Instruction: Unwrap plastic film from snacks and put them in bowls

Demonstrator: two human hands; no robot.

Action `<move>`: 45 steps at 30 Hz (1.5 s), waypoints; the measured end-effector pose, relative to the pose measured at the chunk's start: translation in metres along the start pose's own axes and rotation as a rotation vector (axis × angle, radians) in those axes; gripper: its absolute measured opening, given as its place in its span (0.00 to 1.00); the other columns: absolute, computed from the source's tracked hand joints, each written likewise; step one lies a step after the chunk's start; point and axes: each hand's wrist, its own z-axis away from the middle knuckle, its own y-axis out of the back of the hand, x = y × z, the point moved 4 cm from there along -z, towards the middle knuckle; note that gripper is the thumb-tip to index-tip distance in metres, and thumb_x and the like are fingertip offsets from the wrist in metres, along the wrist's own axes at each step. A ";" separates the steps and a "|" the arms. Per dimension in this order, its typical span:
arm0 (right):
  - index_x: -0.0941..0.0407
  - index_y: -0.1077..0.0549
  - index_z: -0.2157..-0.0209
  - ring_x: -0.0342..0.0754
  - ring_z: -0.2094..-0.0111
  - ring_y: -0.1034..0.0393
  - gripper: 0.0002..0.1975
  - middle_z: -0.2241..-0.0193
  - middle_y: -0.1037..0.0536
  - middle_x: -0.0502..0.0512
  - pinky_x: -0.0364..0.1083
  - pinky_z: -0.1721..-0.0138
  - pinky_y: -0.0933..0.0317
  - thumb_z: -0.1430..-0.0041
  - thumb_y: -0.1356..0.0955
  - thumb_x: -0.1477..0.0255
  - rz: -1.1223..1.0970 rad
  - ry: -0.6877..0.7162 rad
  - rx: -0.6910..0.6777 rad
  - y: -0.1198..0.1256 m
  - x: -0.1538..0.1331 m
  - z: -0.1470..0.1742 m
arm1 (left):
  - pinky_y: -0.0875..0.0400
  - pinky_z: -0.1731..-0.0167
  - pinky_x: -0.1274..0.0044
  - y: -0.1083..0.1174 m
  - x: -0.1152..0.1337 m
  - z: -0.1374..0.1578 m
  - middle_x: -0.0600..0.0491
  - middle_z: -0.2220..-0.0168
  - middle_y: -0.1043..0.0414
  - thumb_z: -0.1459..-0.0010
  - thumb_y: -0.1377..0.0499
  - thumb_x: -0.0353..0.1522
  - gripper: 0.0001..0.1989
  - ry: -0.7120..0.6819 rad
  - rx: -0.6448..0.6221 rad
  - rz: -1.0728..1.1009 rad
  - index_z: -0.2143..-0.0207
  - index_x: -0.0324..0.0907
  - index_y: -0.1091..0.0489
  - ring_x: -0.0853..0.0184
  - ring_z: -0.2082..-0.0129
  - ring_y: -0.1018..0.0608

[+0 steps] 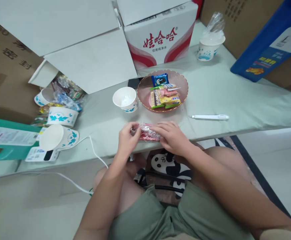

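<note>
A red packet in crinkled clear plastic (149,132) lies at the table's front edge between my hands. My left hand (128,138) is closed at its left end, thumb and forefinger pinched by the plastic. From the right, my right hand (172,136) holds the other end, its fingers reaching over the top and the thumb near the lower right corner. Just beyond is a pink scalloped bowl (184,95) of small wrapped snacks (169,98). Left of the bowl stands a paper cup (130,106) with something whitish and clear inside. A white utility knife (209,117) rests to the right.
White cartons (160,43) stand behind the bowl. At left are several tipped paper cups (62,115), wrapped snacks (70,90) and a white cable (95,151). A blue jug (267,43) and another cup holding plastic (207,46) occupy the right side.
</note>
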 end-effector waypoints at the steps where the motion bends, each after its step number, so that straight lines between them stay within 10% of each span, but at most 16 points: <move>1: 0.52 0.23 0.50 0.56 0.50 0.30 0.20 0.55 0.20 0.60 0.56 0.48 0.41 0.42 0.36 0.79 0.005 -0.008 -0.007 -0.002 0.002 -0.003 | 0.29 0.65 0.74 0.002 -0.004 -0.001 0.53 0.69 0.26 0.45 0.41 0.37 0.08 0.060 0.014 0.056 0.66 0.42 0.27 0.66 0.68 0.25; 7: 0.52 0.24 0.73 0.53 0.62 0.31 0.11 0.71 0.25 0.55 0.53 0.57 0.39 0.45 0.36 0.78 0.015 -0.162 0.238 0.032 0.032 0.020 | 0.37 0.73 0.79 0.027 -0.029 -0.011 0.58 0.77 0.34 0.51 0.42 0.32 0.03 0.259 0.246 0.311 0.73 0.42 0.32 0.72 0.77 0.32; 14: 0.51 0.24 0.68 0.58 0.59 0.28 0.12 0.66 0.24 0.59 0.59 0.52 0.36 0.45 0.38 0.77 0.186 -0.404 0.459 0.063 0.043 0.050 | 0.35 0.71 0.78 0.028 -0.030 -0.014 0.56 0.74 0.29 0.50 0.40 0.34 0.05 0.268 0.214 0.403 0.70 0.42 0.31 0.70 0.72 0.27; 19: 0.52 0.26 0.53 0.57 0.51 0.27 0.13 0.53 0.21 0.60 0.55 0.50 0.35 0.37 0.36 0.70 0.086 -0.102 0.198 0.039 0.008 0.031 | 0.33 0.62 0.75 0.020 -0.016 -0.011 0.54 0.70 0.25 0.56 0.33 0.35 0.16 0.148 0.051 0.264 0.63 0.41 0.28 0.67 0.66 0.24; 24: 0.55 0.31 0.41 0.56 0.53 0.25 0.22 0.47 0.21 0.61 0.52 0.60 0.40 0.36 0.36 0.72 0.214 -0.135 -0.028 0.012 0.005 0.022 | 0.34 0.69 0.77 0.024 -0.016 -0.008 0.57 0.74 0.31 0.52 0.36 0.34 0.10 0.108 0.123 0.323 0.67 0.41 0.30 0.70 0.73 0.29; 32: 0.54 0.22 0.67 0.52 0.61 0.30 0.10 0.63 0.20 0.57 0.50 0.60 0.45 0.38 0.36 0.75 0.180 0.061 -0.027 0.023 -0.007 0.034 | 0.38 0.75 0.80 0.022 -0.029 -0.017 0.57 0.71 0.33 0.50 0.39 0.33 0.08 0.213 0.217 0.338 0.65 0.42 0.30 0.73 0.75 0.31; 37: 0.55 0.23 0.70 0.47 0.69 0.30 0.14 0.71 0.21 0.54 0.48 0.63 0.40 0.34 0.38 0.74 -0.083 0.181 -0.392 0.014 -0.031 0.036 | 0.38 0.74 0.79 0.021 -0.034 -0.020 0.56 0.71 0.30 0.47 0.40 0.36 0.10 0.363 0.121 0.262 0.64 0.41 0.28 0.72 0.76 0.32; 45: 0.55 0.23 0.65 0.51 0.60 0.25 0.12 0.60 0.18 0.58 0.48 0.60 0.35 0.41 0.38 0.79 -0.091 -0.078 -0.107 0.002 -0.006 -0.010 | 0.42 0.73 0.77 0.013 -0.027 -0.011 0.57 0.79 0.35 0.47 0.41 0.40 0.13 0.269 -0.254 0.069 0.78 0.40 0.30 0.70 0.75 0.35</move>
